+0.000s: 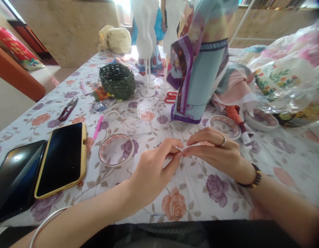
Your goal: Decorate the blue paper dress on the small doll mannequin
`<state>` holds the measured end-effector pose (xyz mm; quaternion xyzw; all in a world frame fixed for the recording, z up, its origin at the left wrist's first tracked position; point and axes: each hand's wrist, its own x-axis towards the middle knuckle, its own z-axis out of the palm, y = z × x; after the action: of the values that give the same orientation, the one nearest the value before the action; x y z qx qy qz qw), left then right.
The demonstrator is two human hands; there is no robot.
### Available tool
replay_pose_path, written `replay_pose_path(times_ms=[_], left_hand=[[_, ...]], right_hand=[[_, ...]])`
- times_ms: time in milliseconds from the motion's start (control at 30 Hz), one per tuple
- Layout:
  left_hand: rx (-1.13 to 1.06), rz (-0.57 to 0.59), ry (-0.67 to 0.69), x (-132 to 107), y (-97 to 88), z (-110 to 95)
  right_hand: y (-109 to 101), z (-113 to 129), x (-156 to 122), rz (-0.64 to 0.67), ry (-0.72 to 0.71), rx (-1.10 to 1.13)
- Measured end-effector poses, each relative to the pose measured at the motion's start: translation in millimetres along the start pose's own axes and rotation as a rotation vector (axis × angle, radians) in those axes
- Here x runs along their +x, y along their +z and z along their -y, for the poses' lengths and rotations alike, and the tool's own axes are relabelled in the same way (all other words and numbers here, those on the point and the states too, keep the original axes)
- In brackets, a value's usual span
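Toward the near edge of the surface (195, 210), the left hand (156, 168) and right hand (217, 150) meet, grips narrowed; whether closed on anything, I cannot tell. A tape roll (114, 139) lies nearer the left edge.

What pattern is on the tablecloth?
The tablecloth is white with purple and orange flowers and leaves; it shows best in the head view.

Single head-worn view from close above the flowered tablecloth (195, 189), forward and downward.

On the table (192, 193), tape roll (103, 148) left of the hands (154, 168) (218, 151), phone (61, 158) farther left, basket (117, 82) behind the roll.
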<state>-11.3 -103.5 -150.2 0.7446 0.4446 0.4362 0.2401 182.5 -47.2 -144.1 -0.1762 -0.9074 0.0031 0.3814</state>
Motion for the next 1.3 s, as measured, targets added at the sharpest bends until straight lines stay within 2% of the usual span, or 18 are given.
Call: replay_pose_path(times_ms=[133, 400, 733, 1033, 1300], left_hand=[[-0.005, -0.020, 0.054, 0.1, -0.8, -1.2], [0.057, -0.043, 0.121, -1.7, -1.8, -2.7], [0.056, -0.052, 0.139, -2.5, -1.6, -2.8], [0.015, -0.060, 0.106, -2.0, -1.5, -4.6], [-0.120, -0.062, -0.007, -1.7, -2.0, -7.5]], right_hand=[[1.4, 3.9, 1.6, -0.046, 0.034, 0.032], [3.9, 6.3, 1.8, -0.086, 0.003, 0.044], [3.7, 7.6, 0.2, -0.048, 0.004, 0.036], [4.1, 8.6, -2.1, -0.065, 0.012, -0.020], [2.8, 10.2, -5.3, -0.100, -0.029, -0.141]])
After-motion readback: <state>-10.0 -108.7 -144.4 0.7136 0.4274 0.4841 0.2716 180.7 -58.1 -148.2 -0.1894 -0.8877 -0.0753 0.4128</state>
